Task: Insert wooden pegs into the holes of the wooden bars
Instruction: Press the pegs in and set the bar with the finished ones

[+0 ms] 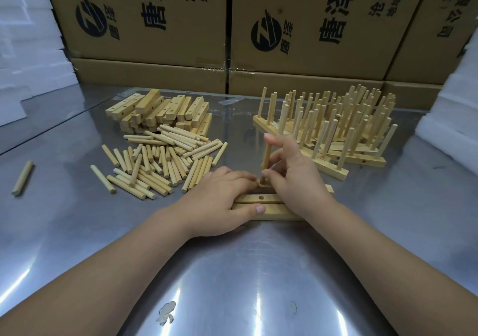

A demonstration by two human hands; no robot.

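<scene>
Three wooden bars [269, 210] lie side by side at the table's middle; the middle one shows an open hole [261, 197]. My right hand [294, 173] pinches a wooden peg [266, 162] that stands upright with its lower end at the far bar. My left hand [219, 198] rests on the bars' left ends, fingers on top and thumb against the near bar. A loose heap of pegs [160, 165] lies to the left. Behind the heap is a stack of bare bars [160, 112].
Finished bars with upright pegs [336, 126] are piled at the back right. One stray peg [22, 178] lies far left on the shiny metal table [232, 271]. Cardboard boxes [297, 25] wall the back; white foam [31, 46] stands at both sides.
</scene>
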